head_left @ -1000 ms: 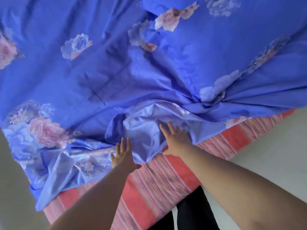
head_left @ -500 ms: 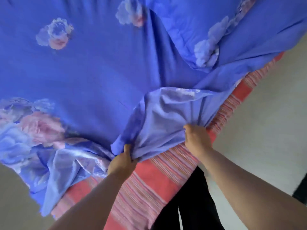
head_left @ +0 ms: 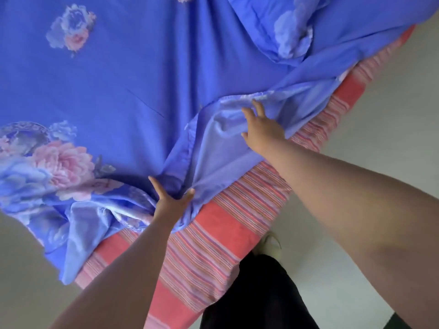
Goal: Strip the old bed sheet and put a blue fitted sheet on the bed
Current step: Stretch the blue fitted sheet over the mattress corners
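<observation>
A blue fitted sheet (head_left: 142, 79) printed with pink and pale flowers lies spread over the bed. Its near edge is folded back, so the paler underside and the gathered hem (head_left: 256, 95) show. Below it the red and pink striped mattress cover (head_left: 213, 245) is bare along the near side. My left hand (head_left: 169, 205) grips a bunched fold of the sheet at the mattress edge, between thumb and fingers. My right hand (head_left: 262, 132) lies farther right on the turned-back underside, with its fingers straight and reaching toward the hem.
Pale floor (head_left: 380, 103) runs along the bed's right side and shows again at the lower left. My black trousers (head_left: 256, 293) and a light shoe (head_left: 270, 243) stand against the mattress edge. A loose corner of the sheet (head_left: 71, 245) hangs off at the left.
Both hands gripped the folded-back edge half a second ago. My right hand has let go and moved up and right across the underside, and the flap now lies flatter and wider.
</observation>
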